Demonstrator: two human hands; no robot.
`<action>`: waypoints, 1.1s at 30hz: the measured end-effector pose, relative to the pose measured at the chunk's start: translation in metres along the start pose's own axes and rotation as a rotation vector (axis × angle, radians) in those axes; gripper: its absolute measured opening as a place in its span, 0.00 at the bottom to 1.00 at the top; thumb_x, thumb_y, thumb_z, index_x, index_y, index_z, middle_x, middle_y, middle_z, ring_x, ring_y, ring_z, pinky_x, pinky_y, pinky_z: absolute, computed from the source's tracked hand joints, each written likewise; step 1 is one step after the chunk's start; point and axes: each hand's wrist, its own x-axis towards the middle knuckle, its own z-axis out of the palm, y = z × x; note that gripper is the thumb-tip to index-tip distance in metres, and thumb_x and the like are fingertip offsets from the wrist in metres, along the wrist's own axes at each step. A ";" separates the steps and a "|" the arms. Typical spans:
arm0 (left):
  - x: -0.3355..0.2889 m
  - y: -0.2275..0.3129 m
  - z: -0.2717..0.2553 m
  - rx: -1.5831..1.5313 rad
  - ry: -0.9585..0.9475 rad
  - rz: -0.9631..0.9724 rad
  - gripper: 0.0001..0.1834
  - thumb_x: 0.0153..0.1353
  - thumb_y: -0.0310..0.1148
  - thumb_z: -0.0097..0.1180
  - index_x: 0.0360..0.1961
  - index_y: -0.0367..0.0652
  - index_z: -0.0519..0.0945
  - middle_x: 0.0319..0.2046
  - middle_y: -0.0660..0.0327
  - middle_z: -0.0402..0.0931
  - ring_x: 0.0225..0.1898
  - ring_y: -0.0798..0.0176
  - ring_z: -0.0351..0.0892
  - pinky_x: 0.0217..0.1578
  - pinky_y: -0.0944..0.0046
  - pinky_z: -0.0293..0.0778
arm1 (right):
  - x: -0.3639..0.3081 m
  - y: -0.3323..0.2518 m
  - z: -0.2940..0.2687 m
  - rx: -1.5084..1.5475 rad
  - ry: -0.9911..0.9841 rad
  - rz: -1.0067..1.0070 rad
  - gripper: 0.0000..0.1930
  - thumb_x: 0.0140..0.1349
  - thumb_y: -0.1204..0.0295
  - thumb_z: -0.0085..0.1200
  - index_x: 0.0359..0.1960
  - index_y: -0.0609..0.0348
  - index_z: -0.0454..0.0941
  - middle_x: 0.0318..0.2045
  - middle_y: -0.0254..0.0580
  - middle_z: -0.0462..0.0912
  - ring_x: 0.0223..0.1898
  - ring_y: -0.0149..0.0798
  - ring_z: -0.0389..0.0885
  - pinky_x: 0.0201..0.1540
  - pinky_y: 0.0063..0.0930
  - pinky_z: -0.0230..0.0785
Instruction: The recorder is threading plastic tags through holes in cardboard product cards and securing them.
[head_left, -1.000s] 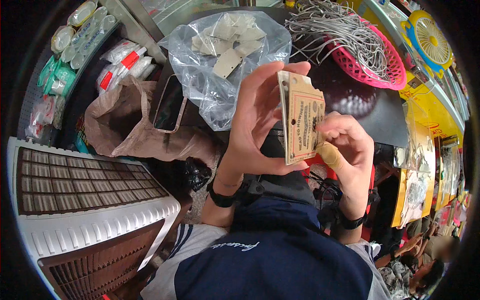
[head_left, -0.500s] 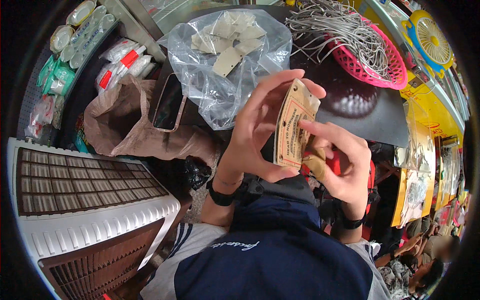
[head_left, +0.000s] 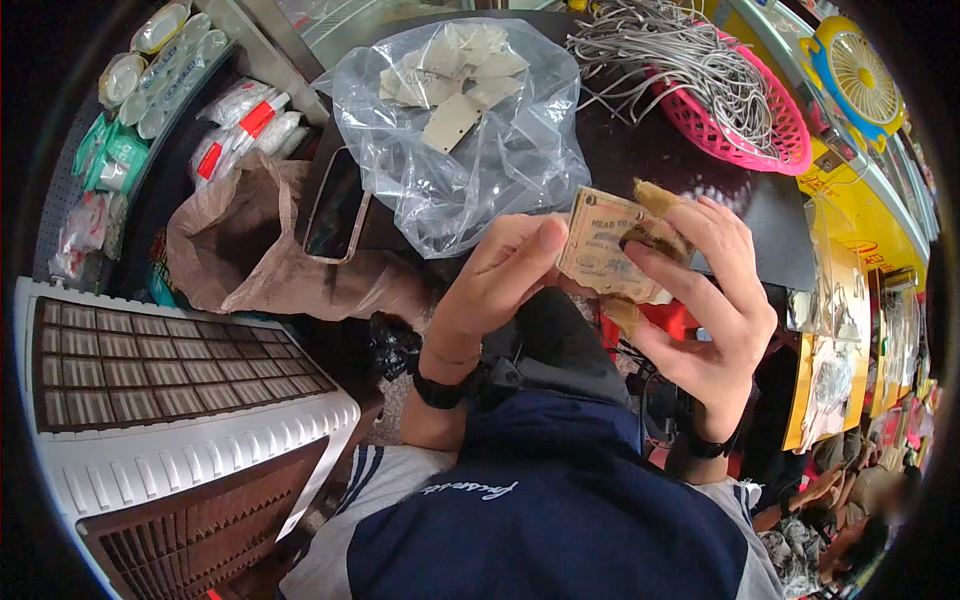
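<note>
Between my hands is a tan printed tag (head_left: 592,243), a thin rectangular piece with small holes near its edges and its printed face up. My left hand (head_left: 492,272) pinches its left end, thumb on top and the other fingers mostly hidden. On the right side, my right hand (head_left: 722,300) has bent fingers on the printed face and its thumb by the lower edge. Tan wraps cover several of its fingertips. Beyond my hands, a clear plastic bag (head_left: 500,165) holds a pile of pale, flat pieces (head_left: 455,120) with small holes.
A pink basket (head_left: 790,155) heaped with grey cords (head_left: 710,80) stands at the far right, near a yellow-and-blue fan (head_left: 858,75). Left of the bag lie a phone (head_left: 337,210) and an open brown bag (head_left: 290,285). A white air cooler (head_left: 200,410) fills the lower left.
The tag has turned from steeply tilted to facing up more. My left hand shifted from spanning its edges to pinching the left end. My right fingers spread and moved onto its right part.
</note>
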 end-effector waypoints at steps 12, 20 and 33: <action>0.022 0.003 0.005 -0.019 -0.112 0.227 0.43 0.47 0.26 0.68 0.62 0.29 0.58 0.59 0.51 0.61 0.55 0.59 0.70 0.48 0.64 0.77 | -0.003 -0.003 0.003 0.161 0.063 0.082 0.24 0.29 0.71 0.64 0.37 0.59 0.83 0.45 0.49 0.77 0.45 0.51 0.77 0.47 0.40 0.70; 0.025 -0.001 0.004 0.005 -0.097 0.282 0.47 0.37 0.23 0.73 0.60 0.28 0.61 0.58 0.53 0.62 0.55 0.59 0.70 0.53 0.62 0.74 | 0.001 -0.001 -0.002 0.068 0.034 0.007 0.24 0.28 0.72 0.64 0.36 0.60 0.83 0.44 0.48 0.78 0.44 0.51 0.75 0.46 0.39 0.70; 0.035 -0.020 0.021 0.122 0.285 0.169 0.25 0.65 0.26 0.48 0.62 0.31 0.60 0.55 0.57 0.68 0.54 0.69 0.68 0.55 0.66 0.66 | -0.003 0.016 0.030 -0.006 0.110 0.161 0.24 0.37 0.76 0.66 0.42 0.59 0.79 0.48 0.47 0.74 0.49 0.50 0.73 0.49 0.37 0.69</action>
